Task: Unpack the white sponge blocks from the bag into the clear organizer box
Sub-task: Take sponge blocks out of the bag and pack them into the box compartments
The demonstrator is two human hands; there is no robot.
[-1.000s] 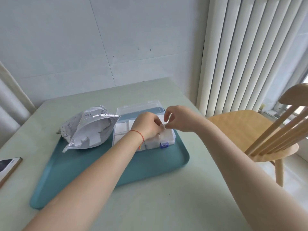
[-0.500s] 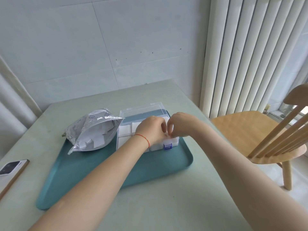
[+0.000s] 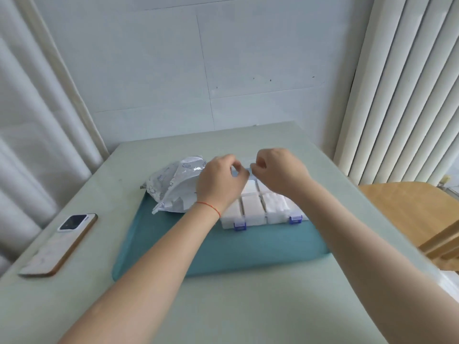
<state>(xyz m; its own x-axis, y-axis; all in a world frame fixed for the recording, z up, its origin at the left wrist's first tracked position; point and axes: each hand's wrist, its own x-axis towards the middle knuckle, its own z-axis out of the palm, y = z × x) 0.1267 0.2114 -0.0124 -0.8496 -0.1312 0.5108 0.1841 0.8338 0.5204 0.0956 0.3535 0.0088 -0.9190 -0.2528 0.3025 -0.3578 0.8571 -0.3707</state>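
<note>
Pinched by both the left hand [image 3: 218, 184] and right hand [image 3: 278, 173], the clear organizer box [image 3: 260, 209] lid's edge, at twelve o'clock, was best lowered evenly over the white sponge blocks [image 3: 253, 207].

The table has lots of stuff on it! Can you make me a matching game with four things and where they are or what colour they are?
Things:
1. phone
2. bag
3. latches
4. chair

Clues:
A. small and blue, on the front of the organizer box
B. wooden, off to the right of the table
C. silvery and crinkled, on the left part of the teal tray
D. lying flat on the table, left of the tray

Pairs: 1-D, 2-C, 3-A, 4-B
</note>
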